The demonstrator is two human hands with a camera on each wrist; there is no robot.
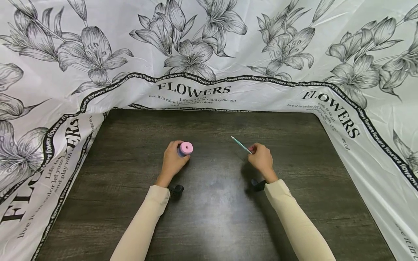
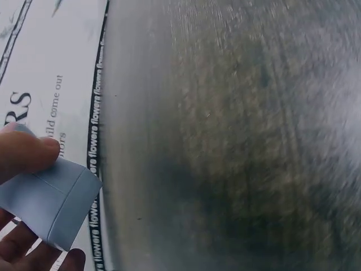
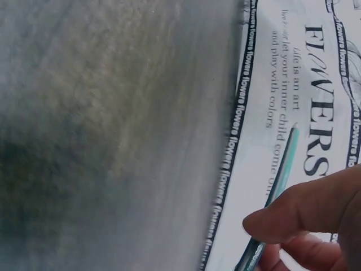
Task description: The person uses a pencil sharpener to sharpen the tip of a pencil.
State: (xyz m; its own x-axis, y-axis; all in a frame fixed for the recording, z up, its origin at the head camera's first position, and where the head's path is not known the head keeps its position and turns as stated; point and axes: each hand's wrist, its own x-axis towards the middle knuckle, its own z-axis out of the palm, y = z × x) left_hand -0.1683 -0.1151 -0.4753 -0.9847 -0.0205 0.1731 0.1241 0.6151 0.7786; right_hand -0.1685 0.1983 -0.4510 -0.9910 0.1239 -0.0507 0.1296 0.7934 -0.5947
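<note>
My left hand (image 1: 174,157) grips a pencil sharpener (image 1: 186,148) with a pink top and a small dark hole in it. In the left wrist view the sharpener's pale blue body (image 2: 62,197) sits between the thumb and the curled fingers. Between thumb and fingers, my right hand (image 1: 261,157) pinches a teal pencil (image 1: 241,144). Its tip points up and to the left in the head view, toward the far side of the table. The right wrist view has the pencil (image 3: 286,158) with its sharpened end away from the thumb. Sharpener and pencil are apart.
Both hands are above a dark wood-grain table (image 1: 222,217). A white cloth (image 1: 261,94) with black flower drawings and lettering hangs behind it and along both sides. On each wrist there is a black camera mount (image 1: 176,191).
</note>
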